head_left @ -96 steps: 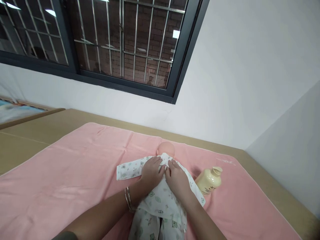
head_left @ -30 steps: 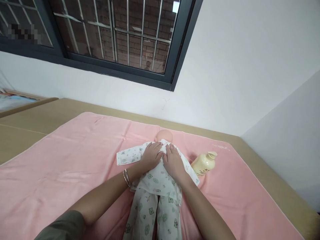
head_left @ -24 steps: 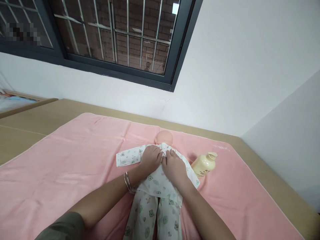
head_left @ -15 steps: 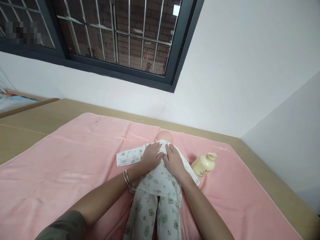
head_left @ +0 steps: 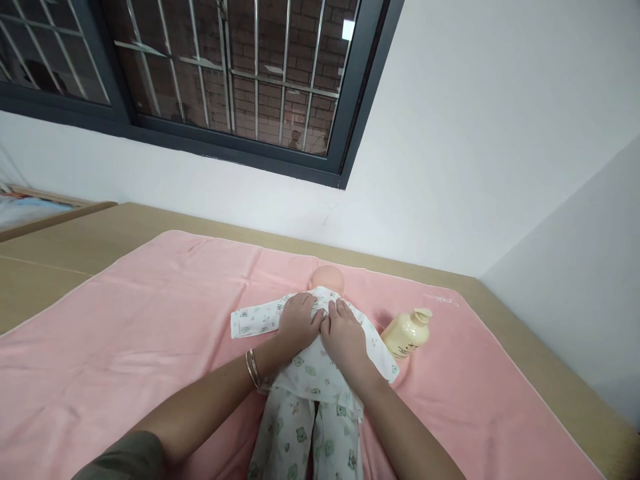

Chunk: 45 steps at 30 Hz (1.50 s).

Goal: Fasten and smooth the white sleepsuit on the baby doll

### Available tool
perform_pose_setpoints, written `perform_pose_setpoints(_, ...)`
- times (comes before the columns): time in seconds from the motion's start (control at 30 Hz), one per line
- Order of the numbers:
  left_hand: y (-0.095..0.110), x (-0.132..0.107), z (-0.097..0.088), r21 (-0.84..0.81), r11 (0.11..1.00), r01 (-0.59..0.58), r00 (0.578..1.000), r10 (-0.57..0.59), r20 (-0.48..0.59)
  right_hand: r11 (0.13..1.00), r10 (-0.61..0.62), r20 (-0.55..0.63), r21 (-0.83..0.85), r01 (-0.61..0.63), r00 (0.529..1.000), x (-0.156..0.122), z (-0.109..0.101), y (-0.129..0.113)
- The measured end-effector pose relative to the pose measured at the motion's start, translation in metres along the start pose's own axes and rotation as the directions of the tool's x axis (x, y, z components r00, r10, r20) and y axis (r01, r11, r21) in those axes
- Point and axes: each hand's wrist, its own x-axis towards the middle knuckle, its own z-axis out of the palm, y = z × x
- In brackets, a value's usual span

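A baby doll [head_left: 327, 276] in white printed pyjamas [head_left: 305, 427] lies on a pink towel [head_left: 125, 333], head away from me. My left hand [head_left: 297, 323] lies flat on the doll's upper back, fingers stretched out, with thin bangles on the wrist. My right hand [head_left: 345, 337] lies flat beside it on the doll's right shoulder side, fingers together and pointing at the collar. The two hands touch at the middle. One pyjama sleeve [head_left: 253, 320] sticks out to the left.
A cream pump bottle [head_left: 407, 331] lies on the towel just right of the doll. The towel covers a tan surface [head_left: 60, 247] that meets a white wall [head_left: 450, 167]. A barred dark window [head_left: 225, 73] is above.
My hands have slid slightly back and forth over the doll's upper back and now sit a little lower. The view has shifted a bit; the bottle has not moved.
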Motion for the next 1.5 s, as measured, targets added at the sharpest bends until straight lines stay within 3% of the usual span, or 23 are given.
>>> perform_pose_setpoints(0.37,-0.003,-0.001,0.007,-0.07,0.997,0.018,1.0,-0.018,0.002,0.996,-0.064,0.041,0.065,0.061,0.997,0.011,0.011,0.013)
perform_pose_setpoints(0.6,0.002,0.001,-0.003,-0.021,0.997,0.077,0.996,-0.076,0.056,0.993,0.114,0.071,-0.047,-0.111,0.991,-0.003,-0.003,-0.005)
perform_pose_setpoints(0.73,0.003,0.001,-0.006,0.033,0.991,0.13,0.987,-0.132,0.089,0.993,0.116,0.093,-0.045,-0.112,0.989,-0.003,-0.006,-0.006)
perform_pose_setpoints(0.83,0.0,0.001,-0.002,0.01,0.995,0.097,0.993,-0.097,0.059,0.998,0.059,0.091,0.009,-0.06,0.994,0.005,-0.002,0.005)
perform_pose_setpoints(0.97,-0.003,0.003,0.004,-0.073,0.996,-0.055,0.998,0.056,0.019,0.995,-0.023,0.086,0.095,0.015,0.996,0.017,0.005,0.017)
perform_pose_setpoints(1.1,-0.002,0.003,0.003,-0.14,0.98,-0.139,0.99,0.134,-0.041,0.997,-0.059,0.066,0.046,0.056,0.996,0.012,0.003,0.01)
perform_pose_setpoints(1.3,0.003,0.001,-0.002,-0.047,0.997,-0.067,0.997,0.066,-0.03,0.999,-0.026,0.055,-0.024,0.027,0.998,-0.006,-0.008,-0.005)
perform_pose_setpoints(1.4,0.002,0.001,-0.001,0.002,1.0,-0.01,1.0,0.009,0.004,1.0,0.01,0.084,0.022,-0.012,0.996,0.003,-0.007,0.005)
perform_pose_setpoints(1.5,-0.001,0.003,0.0,-0.008,0.999,-0.036,0.999,0.036,0.019,0.997,-0.033,0.098,0.066,0.027,0.995,0.016,-0.002,0.017)
